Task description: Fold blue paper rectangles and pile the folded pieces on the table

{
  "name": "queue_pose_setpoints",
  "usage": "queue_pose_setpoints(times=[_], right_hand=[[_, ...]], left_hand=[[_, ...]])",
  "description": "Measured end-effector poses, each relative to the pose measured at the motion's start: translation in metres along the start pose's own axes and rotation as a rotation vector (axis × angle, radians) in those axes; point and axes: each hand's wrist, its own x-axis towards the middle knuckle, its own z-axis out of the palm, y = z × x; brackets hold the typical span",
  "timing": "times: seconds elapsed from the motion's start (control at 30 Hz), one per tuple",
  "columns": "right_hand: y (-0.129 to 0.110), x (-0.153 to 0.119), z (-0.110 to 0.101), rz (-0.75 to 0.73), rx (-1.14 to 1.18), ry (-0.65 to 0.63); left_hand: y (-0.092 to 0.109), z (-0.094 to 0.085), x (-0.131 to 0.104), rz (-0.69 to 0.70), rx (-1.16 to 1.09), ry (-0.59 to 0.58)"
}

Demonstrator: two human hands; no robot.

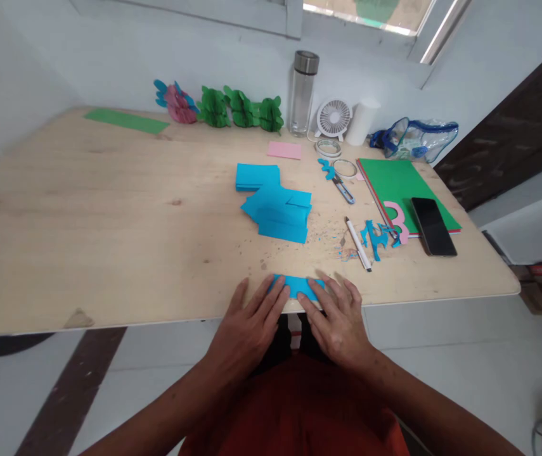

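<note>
A small strip of blue paper (296, 286) lies at the table's front edge. My left hand (254, 316) rests its outstretched fingers on the strip's left end. On the right end, the fingers of my right hand (337, 316) lie spread and press down. Neither hand is closed around the paper. Beyond my hands sit several blue paper pieces (283, 218), overlapping, with a neat blue stack (257, 176) behind them. A white pen (359, 246) and jagged blue scraps (376, 239) lie to the right, among tiny paper bits.
Along the wall stand green paper figures (242, 109), a pink-and-blue one (180, 104), a glass bottle (302, 95) and a small fan (334, 119). Right of centre are a utility knife (343, 189), tape rolls (345, 168), green sheets (394, 180) and a phone (433, 227).
</note>
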Motion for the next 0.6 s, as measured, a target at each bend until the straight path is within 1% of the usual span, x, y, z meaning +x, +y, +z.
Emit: queue_pose_setpoints(times=[0.17,0.23,0.3,0.4,0.5,0.6], right_hand=[[0.020,-0.017,-0.011,0.021,-0.049,0.008],[0.023,-0.021,-0.016,0.041,-0.059,0.008],[0.020,-0.020,-0.020,0.065,-0.049,0.027],[0.007,-0.006,-0.020,0.064,-0.022,0.026],[-0.006,0.012,-0.013,0.009,0.004,-0.088],[-0.012,0.021,-0.003,-0.030,0.033,-0.165]], left_hand=[[-0.003,0.006,-0.004,0.015,0.007,0.022],[-0.003,0.007,-0.005,0.007,0.005,0.040],[-0.002,0.009,-0.007,-0.013,0.006,0.052],[0.003,0.008,-0.007,-0.053,0.005,0.054],[0.007,0.005,-0.003,-0.083,0.004,0.065],[0.011,0.004,0.004,-0.093,0.014,0.063]])
